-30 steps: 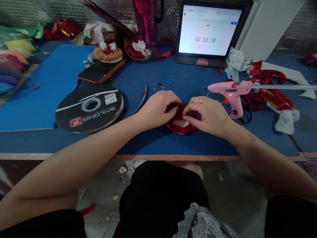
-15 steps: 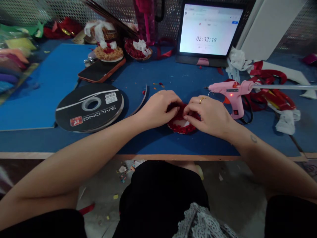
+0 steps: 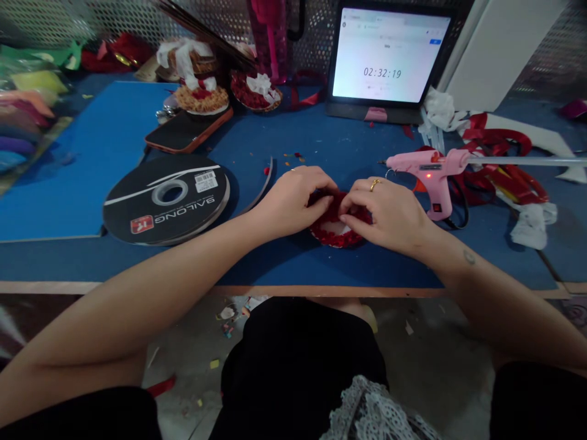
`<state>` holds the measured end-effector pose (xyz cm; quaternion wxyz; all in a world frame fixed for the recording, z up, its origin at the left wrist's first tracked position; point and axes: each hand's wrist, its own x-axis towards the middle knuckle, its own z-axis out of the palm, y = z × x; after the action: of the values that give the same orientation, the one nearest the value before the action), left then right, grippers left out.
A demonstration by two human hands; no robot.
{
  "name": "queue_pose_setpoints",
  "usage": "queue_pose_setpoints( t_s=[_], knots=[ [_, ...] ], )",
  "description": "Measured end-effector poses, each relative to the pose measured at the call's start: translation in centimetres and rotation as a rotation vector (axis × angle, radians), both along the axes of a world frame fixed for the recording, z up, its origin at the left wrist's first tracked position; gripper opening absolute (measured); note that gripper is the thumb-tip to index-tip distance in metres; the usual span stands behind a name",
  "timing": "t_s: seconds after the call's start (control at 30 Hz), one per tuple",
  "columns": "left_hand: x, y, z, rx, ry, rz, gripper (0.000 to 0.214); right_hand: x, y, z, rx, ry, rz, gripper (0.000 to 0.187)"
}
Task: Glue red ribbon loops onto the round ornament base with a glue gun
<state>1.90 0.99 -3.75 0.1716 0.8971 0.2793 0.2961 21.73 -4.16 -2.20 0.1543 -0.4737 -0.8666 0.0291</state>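
Pinched the red round piece with left hand and right hand close together (far fingertips hidden), apparently working its edge, next needing steady pressure.

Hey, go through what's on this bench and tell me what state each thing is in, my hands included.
Left hand: fingers curled at the red round piece, grip partly hidden.
Right hand: thumb and forefinger bent together over that piece.
Red round piece: white centre partly showing.
Glue gun: red light lit, glue stick protruding.
Tablet: propped up, screen on, reading 02:32:19.
Phone: flat, screen dark.
Black spool: lying flat.
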Motion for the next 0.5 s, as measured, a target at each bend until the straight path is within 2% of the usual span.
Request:
queue_pose_setpoints(
  t_s=[0.07,0.2,0.27,0.37,0.43,0.5],
  knots=[
    [-0.3,0.2,0.3,-0.019,-0.085,0.059,0.018,0.2,0.1,-0.1,-0.015,0.021,0.016,0.008],
    [-1.3,1.5,1.2,-0.052,-0.393,0.235,0.014,0.5,0.2,-0.2,-0.05,0.064,0.048,0.007],
    [-2.1,2.5,2.0,-0.019,-0.478,0.295,0.011,0.6,0.3,-0.2,-0.056,0.063,0.045,0.007],
    [-3.8,4.0,3.2,0.039,-0.461,0.332,0.014,0.5,0.3,-0.3,-0.048,0.052,0.049,0.007],
    [-5.3,5.2,3.7,0.062,-0.336,0.344,0.02,0.4,0.3,-0.4,-0.039,0.05,0.051,0.007],
    [-6.9,6.7,3.4,0.093,-0.188,0.338,0.02,0.4,0.3,-0.4,-0.034,0.049,0.049,0.007]
  ],
)
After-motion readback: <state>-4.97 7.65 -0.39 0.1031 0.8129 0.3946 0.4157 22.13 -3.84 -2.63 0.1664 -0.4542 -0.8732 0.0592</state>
